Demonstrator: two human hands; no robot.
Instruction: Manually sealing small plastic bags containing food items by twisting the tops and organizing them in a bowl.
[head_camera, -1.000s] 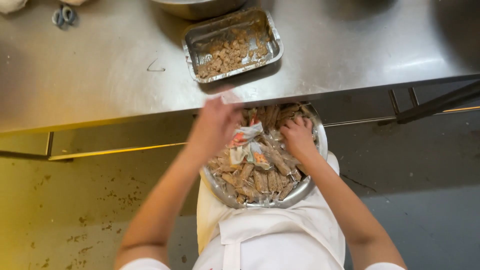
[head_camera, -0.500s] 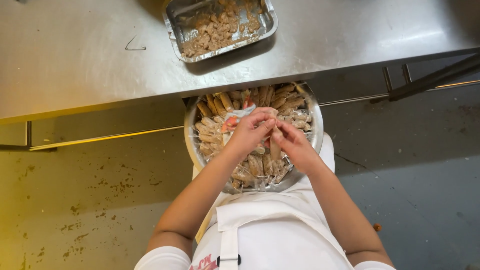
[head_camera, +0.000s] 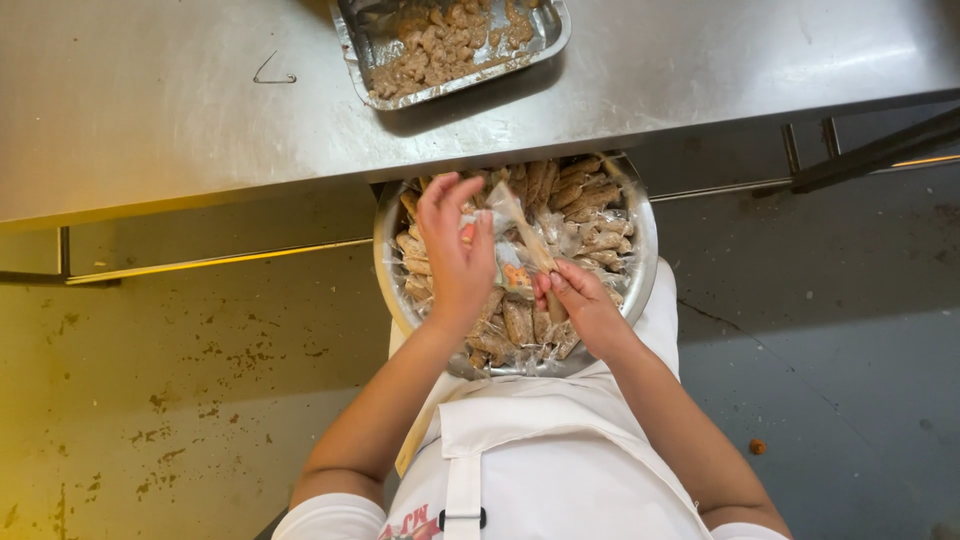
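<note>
The right hand (head_camera: 585, 305) pinches a clear wrapped packet (head_camera: 525, 240) over the metal bowl (head_camera: 645, 250) on the lap; the left hand (head_camera: 455, 250) hovers spread beside it. A loose pinch could drop the packet to the floor (head_camera: 830, 380).

At the centre of the frame a round metal bowl (head_camera: 640, 262) sits in the person's lap, packed with brown sticks wrapped in clear plastic. The left hand (head_camera: 455, 250) is spread over the pile with fingers splayed. The right hand (head_camera: 580, 305) pinches 1 clear wrapped packet (head_camera: 522, 238), tilted up. At the top, a foil tray (head_camera: 545, 35) of brown pieces rests on a steel table (head_camera: 150, 110).
</note>
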